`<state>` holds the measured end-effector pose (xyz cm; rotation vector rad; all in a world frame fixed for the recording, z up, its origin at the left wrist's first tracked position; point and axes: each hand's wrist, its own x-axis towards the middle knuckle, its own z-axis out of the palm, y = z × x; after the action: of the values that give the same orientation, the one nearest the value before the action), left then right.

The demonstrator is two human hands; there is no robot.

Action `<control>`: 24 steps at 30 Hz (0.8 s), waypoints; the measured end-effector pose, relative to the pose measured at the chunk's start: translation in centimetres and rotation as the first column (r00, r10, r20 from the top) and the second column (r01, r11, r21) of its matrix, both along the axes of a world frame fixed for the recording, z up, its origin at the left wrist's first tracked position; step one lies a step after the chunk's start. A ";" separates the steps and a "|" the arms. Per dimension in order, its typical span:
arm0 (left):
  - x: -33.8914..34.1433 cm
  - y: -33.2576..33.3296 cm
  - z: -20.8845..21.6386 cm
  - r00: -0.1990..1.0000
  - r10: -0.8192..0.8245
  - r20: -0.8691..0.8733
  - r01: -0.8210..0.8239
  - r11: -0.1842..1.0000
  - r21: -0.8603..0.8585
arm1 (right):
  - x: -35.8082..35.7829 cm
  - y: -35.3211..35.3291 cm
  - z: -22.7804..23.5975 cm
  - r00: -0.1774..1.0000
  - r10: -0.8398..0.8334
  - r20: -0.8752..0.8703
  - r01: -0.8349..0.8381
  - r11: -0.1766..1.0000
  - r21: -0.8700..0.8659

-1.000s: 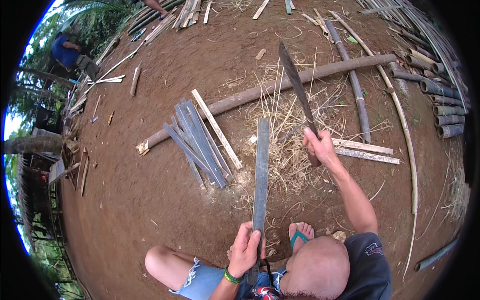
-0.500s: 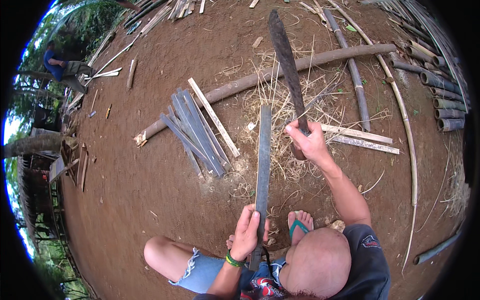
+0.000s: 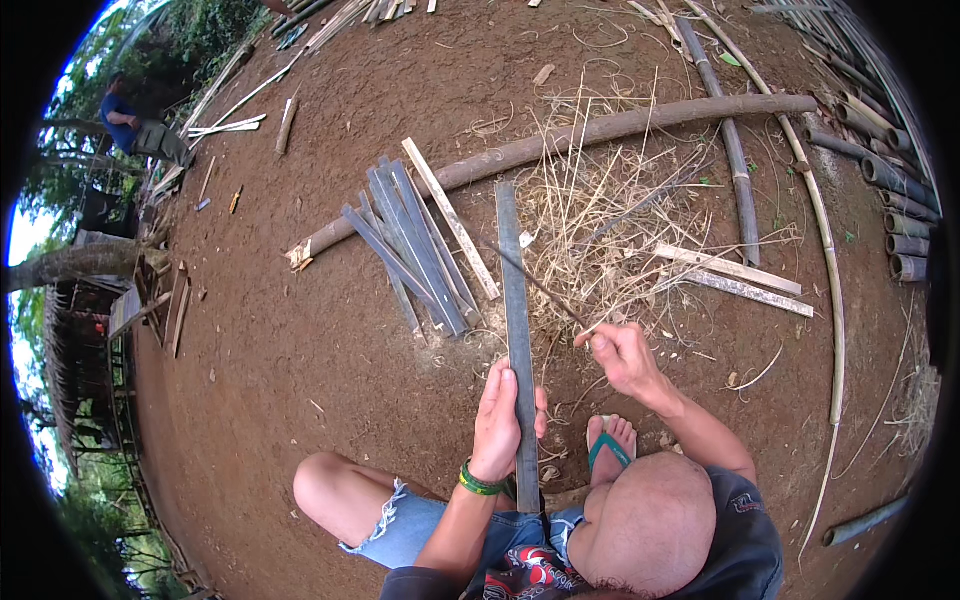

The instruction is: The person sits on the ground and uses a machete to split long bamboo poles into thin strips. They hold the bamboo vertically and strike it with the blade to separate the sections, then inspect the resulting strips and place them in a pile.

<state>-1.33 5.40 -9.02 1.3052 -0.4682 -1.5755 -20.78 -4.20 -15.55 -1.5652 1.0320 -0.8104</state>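
Observation:
A long flat bamboo strip (image 3: pixel 514 300), dark grey on its upper face, stands lengthwise in front of me. My left hand (image 3: pixel 497 425) is closed round its lower part, thumb on one side and fingers on the other. My right hand (image 3: pixel 630 362) grips the handle of a machete (image 3: pixel 548 291), whose blade shows nearly edge-on as a thin dark line. The blade slants up and left to the strip's upper half; whether it touches the strip I cannot tell. The handle is mostly hidden in my fist.
Dark bamboo strips (image 3: pixel 405 250) lie piled left of centre, with a pale strip (image 3: pixel 450 215) beside them. A long pole (image 3: pixel 640 122) crosses the ground ahead, near curly shavings (image 3: pixel 600 220). Cut bamboo poles (image 3: pixel 905 220) are stacked at right. A person (image 3: pixel 120 115) is at far left.
The machete has swung down and left from upright to the bamboo strip, turning edge-on. My right hand has lowered slightly. My left hand has raised the strip a little and shifted it left.

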 end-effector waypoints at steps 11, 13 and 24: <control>-0.2 0.3 1.8 0.995 -0.040 0.091 0.036 0.998 0.046 | 1.7 2.5 -0.1 0.967 0.159 -0.197 -0.218 0.921 -0.324; -0.4 1.3 2.4 0.995 -0.078 0.066 0.075 0.996 0.047 | 1.3 0.5 -0.5 0.976 0.071 -0.206 -0.137 0.936 -0.325; -0.1 6.7 3.5 0.953 -0.302 -0.006 0.302 0.953 -0.013 | -2.9 -14.9 -3.0 0.899 -0.413 -0.145 0.389 0.905 -0.171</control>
<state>-1.48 12.06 -5.49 1.2614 -0.6985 -1.8252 -23.65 -19.08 -18.50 -1.5833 1.4907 -1.0551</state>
